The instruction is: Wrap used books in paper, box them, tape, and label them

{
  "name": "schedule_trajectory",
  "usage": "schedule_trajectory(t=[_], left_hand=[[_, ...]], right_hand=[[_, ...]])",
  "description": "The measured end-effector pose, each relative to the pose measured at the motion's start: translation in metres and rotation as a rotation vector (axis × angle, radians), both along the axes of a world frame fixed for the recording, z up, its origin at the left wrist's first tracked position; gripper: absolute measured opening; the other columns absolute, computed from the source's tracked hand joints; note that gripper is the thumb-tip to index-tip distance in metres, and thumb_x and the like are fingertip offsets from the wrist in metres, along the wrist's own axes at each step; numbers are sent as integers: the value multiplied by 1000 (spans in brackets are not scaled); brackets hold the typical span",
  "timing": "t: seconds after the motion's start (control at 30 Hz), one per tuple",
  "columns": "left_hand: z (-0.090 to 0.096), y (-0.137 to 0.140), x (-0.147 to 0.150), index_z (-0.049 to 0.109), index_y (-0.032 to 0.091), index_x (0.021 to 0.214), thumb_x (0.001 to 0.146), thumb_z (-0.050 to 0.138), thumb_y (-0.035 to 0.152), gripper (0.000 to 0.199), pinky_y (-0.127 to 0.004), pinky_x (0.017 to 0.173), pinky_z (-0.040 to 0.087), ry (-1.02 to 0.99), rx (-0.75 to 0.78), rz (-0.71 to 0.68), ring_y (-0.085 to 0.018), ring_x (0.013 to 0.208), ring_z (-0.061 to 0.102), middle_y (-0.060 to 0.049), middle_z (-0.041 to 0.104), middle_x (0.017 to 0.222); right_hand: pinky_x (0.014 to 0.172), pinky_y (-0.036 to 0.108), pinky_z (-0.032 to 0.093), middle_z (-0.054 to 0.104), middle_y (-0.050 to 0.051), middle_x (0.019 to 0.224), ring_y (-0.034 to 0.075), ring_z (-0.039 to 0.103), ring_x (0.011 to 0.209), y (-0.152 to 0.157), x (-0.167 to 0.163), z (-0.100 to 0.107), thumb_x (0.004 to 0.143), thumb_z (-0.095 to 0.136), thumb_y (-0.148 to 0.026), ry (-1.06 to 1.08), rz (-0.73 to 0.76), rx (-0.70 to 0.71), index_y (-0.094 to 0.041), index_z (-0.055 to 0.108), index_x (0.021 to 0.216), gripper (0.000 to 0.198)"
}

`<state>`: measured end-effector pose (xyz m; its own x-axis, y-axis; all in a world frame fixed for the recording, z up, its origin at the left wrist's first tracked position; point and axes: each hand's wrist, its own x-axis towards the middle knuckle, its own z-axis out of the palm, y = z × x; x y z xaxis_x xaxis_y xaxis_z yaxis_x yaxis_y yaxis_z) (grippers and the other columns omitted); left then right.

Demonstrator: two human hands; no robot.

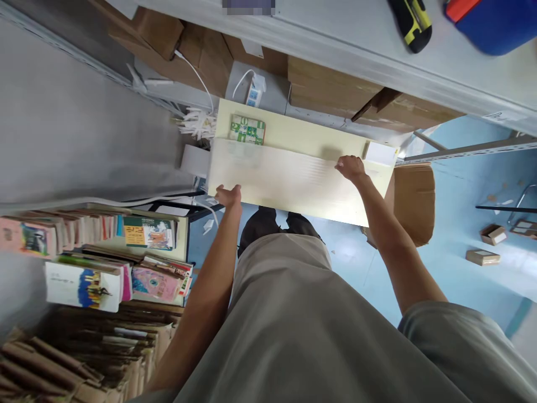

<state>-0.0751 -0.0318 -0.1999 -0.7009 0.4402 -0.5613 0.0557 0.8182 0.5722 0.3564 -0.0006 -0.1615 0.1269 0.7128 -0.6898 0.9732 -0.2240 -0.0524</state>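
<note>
A translucent whitish plastic sheet (289, 174) lies stretched across the pale yellow table (302, 127). Its far left part overlaps a green-and-white book (247, 130), whose near edge shows faintly through it. At the sheet's near left edge is my left hand (229, 195), with thumb and fingers apart; whether it touches the sheet is hard to make out. My right hand (351, 167) is closed at the sheet's right end, its fingers pinched on the plastic. Just beyond that hand lies a white box (381, 153) at the table's right side.
Shelves of books (146, 232) and flattened cardboard (138, 352) stand to the left. Beyond the table are cardboard boxes (327, 84) and a power strip (254, 94). A yellow-black cutter (413, 25) lies on the upper shelf. An open carton (415, 204) sits at right.
</note>
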Motion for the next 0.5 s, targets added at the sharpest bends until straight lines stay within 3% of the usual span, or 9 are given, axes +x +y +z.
schedule_trajectory(t=[0.03, 0.1, 0.17, 0.23, 0.33, 0.43, 0.5], left_hand=[[-2, 4, 0, 66, 18, 144, 73, 93, 17, 76, -60, 143, 37, 49, 38, -108, -45, 173, 44, -28, 53, 177], [-6, 17, 1, 61, 18, 162, 83, 95, 34, 88, -62, 151, 20, 109, 147, -452, -47, 184, 23, -28, 31, 194], [-11, 33, 3, 57, 19, 172, 89, 92, 53, 96, -63, 152, 15, 115, 225, -813, -48, 187, 13, -24, 26, 198], [-17, 47, 3, 58, 20, 175, 89, 91, 63, 101, -66, 152, 12, 95, 215, -1016, -50, 188, 9, -22, 27, 198], [-25, 59, -3, 59, 20, 175, 90, 89, 66, 101, -70, 151, 9, 81, 161, -1118, -52, 187, 8, -22, 26, 199], [-30, 61, -13, 59, 19, 175, 93, 87, 65, 98, -68, 151, 8, 57, 179, -1133, -50, 188, 9, -22, 24, 199], [-31, 59, -17, 58, 18, 176, 95, 86, 64, 97, -66, 151, 7, 46, 188, -1137, -49, 188, 9, -22, 23, 199]], right_hand=[[119, 48, 48, 81, 29, 140, 36, 70, 131, -1, -2, -6, 115, 54, -22, 0, -13, -14, -8, 82, 139, 40], [121, 47, 47, 81, 28, 139, 36, 69, 132, -7, -5, -16, 116, 52, -21, 2, -52, -26, -7, 81, 141, 41], [125, 48, 45, 77, 28, 145, 38, 64, 140, -18, -10, -21, 115, 52, -24, -9, -89, 52, -7, 77, 146, 42], [129, 51, 44, 68, 29, 157, 40, 56, 151, -37, -21, -22, 116, 53, -31, -67, -152, 217, -9, 70, 154, 47], [125, 52, 49, 60, 28, 161, 41, 53, 152, -79, -47, -22, 117, 50, -42, -115, -309, 354, -15, 64, 158, 51], [113, 47, 59, 61, 26, 157, 39, 59, 146, -119, -75, -25, 113, 56, -43, 8, -451, 218, -20, 66, 153, 47], [115, 47, 59, 61, 27, 161, 39, 58, 149, -131, -92, -26, 110, 60, -39, 14, -572, 176, -19, 67, 152, 47]])
